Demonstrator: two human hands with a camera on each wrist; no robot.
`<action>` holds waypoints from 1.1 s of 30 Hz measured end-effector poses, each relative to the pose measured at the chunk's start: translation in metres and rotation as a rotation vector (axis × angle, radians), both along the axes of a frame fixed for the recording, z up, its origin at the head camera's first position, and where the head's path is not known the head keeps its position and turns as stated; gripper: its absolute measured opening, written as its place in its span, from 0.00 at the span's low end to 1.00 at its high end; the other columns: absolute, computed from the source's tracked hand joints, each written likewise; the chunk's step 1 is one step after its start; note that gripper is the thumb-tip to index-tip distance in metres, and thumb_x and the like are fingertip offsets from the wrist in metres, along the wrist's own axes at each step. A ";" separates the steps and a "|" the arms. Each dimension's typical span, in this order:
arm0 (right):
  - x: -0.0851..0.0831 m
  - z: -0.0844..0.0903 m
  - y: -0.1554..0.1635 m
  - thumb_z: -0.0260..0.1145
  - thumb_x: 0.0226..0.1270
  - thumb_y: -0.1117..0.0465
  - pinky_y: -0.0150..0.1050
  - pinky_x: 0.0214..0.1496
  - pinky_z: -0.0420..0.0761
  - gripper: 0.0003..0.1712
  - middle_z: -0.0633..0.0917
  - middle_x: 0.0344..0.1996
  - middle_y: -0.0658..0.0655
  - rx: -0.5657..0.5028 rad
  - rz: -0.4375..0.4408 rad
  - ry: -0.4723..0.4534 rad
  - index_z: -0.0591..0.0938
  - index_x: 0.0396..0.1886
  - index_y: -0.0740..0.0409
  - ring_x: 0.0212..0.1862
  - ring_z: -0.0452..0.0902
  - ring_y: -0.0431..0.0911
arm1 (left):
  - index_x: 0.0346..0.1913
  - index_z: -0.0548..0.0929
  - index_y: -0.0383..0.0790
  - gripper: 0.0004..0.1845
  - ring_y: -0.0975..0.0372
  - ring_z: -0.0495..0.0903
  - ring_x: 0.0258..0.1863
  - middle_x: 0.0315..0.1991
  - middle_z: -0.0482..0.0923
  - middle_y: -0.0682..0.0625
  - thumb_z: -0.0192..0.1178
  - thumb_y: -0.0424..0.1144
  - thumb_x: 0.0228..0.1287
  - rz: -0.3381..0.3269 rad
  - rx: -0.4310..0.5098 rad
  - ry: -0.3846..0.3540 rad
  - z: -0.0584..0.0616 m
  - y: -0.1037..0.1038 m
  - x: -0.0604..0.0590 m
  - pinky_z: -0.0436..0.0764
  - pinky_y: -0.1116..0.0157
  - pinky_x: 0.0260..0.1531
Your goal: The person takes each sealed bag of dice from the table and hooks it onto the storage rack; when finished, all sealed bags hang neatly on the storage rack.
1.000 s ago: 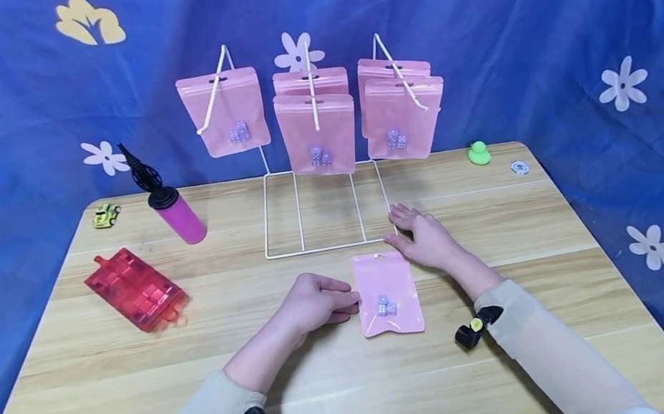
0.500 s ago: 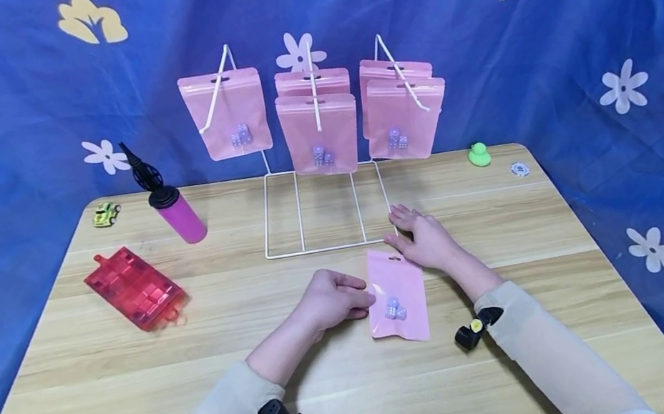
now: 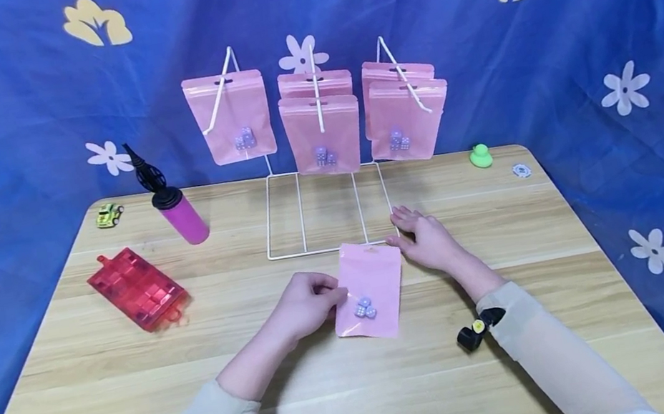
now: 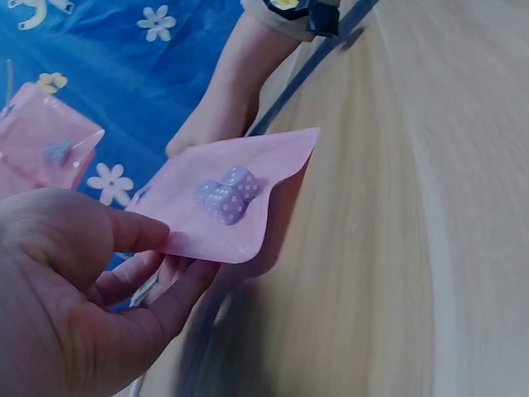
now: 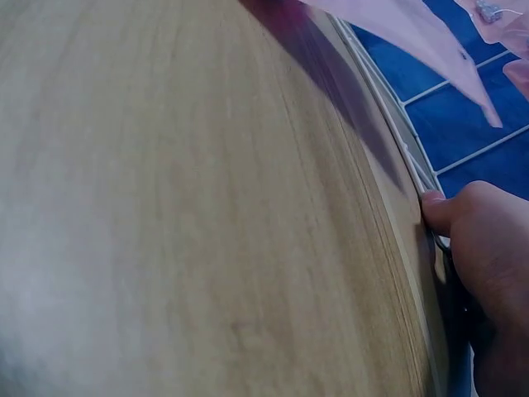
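Note:
A pink zip bag (image 3: 376,279) with several small lilac dice (image 3: 365,308) inside tilts up off the table. My left hand (image 3: 305,307) pinches its left edge between thumb and fingers, as the left wrist view also shows. My right hand (image 3: 427,241) grips the front right corner of a white wire rack's base (image 3: 319,251). In the right wrist view its thumb (image 5: 438,211) lies on the wire, while the other fingers are hidden. More pink bags hang on the rack's prongs: one on the left (image 3: 228,111), two in the middle (image 3: 322,129), two on the right (image 3: 409,115).
At the left lie a red translucent case (image 3: 139,288), a magenta hand pump (image 3: 183,216) with a black nozzle and a small toy car (image 3: 109,215). A green rubber duck (image 3: 480,156) and a poker chip (image 3: 521,170) are at the far right. Blue cloth surrounds the table.
The left hand shifted the bag right, then back left and slightly away from me, its slant changing. The right hand has stayed at the rack's corner.

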State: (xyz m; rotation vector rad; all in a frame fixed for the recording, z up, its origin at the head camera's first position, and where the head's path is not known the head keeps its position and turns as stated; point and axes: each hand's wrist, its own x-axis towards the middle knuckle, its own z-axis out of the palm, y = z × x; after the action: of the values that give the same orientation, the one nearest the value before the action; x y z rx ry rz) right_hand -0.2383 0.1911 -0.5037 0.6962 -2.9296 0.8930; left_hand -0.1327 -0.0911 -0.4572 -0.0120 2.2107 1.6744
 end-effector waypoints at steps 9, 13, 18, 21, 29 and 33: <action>0.001 0.000 0.002 0.70 0.77 0.51 0.50 0.83 0.59 0.35 0.72 0.75 0.63 -0.014 -0.008 0.000 0.75 0.72 0.69 0.80 0.62 0.55 | 0.41 0.89 0.31 0.03 0.58 0.84 0.29 0.29 0.87 0.49 0.69 0.29 0.70 -0.007 -0.160 0.199 0.024 -0.029 0.001 0.85 0.65 0.25; 0.001 0.000 0.002 0.70 0.77 0.50 0.52 0.83 0.58 0.35 0.71 0.76 0.63 -0.014 -0.007 -0.009 0.75 0.72 0.69 0.80 0.61 0.56 | 0.42 0.90 0.35 0.02 0.59 0.84 0.31 0.33 0.88 0.51 0.69 0.31 0.71 -0.042 -0.220 0.356 0.037 -0.041 0.002 0.86 0.65 0.30; 0.003 -0.001 0.002 0.69 0.78 0.49 0.52 0.83 0.57 0.35 0.70 0.77 0.62 -0.006 -0.008 -0.035 0.74 0.73 0.68 0.80 0.60 0.56 | 0.43 0.91 0.38 0.03 0.61 0.85 0.33 0.37 0.89 0.52 0.69 0.34 0.73 -0.045 -0.204 0.513 0.054 -0.056 0.006 0.87 0.64 0.35; 0.003 -0.001 0.002 0.68 0.78 0.49 0.52 0.83 0.57 0.35 0.70 0.77 0.61 -0.011 -0.010 -0.041 0.74 0.73 0.67 0.80 0.60 0.55 | 0.43 0.91 0.38 0.03 0.60 0.84 0.30 0.36 0.90 0.52 0.69 0.32 0.73 -0.021 -0.195 0.590 0.066 -0.064 0.007 0.85 0.66 0.30; 0.002 -0.001 0.003 0.68 0.79 0.49 0.51 0.83 0.58 0.35 0.70 0.76 0.61 -0.013 -0.005 -0.039 0.74 0.73 0.67 0.80 0.61 0.54 | 0.43 0.90 0.33 0.04 0.57 0.82 0.27 0.35 0.89 0.47 0.67 0.25 0.71 0.029 -0.079 0.727 0.093 -0.087 0.001 0.79 0.71 0.24; 0.003 0.001 0.000 0.68 0.78 0.49 0.51 0.82 0.59 0.35 0.70 0.76 0.62 -0.011 -0.005 -0.038 0.74 0.73 0.68 0.80 0.61 0.54 | 0.42 0.90 0.29 0.04 0.61 0.81 0.26 0.32 0.88 0.44 0.67 0.23 0.70 0.097 -0.039 0.765 0.103 -0.100 -0.007 0.78 0.72 0.22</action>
State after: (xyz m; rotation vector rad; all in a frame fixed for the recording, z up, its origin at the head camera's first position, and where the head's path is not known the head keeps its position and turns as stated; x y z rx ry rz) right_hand -0.2358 0.1913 -0.5022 0.6788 -2.9555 0.9308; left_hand -0.1397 -0.1913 -0.3545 0.6170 2.8062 1.8995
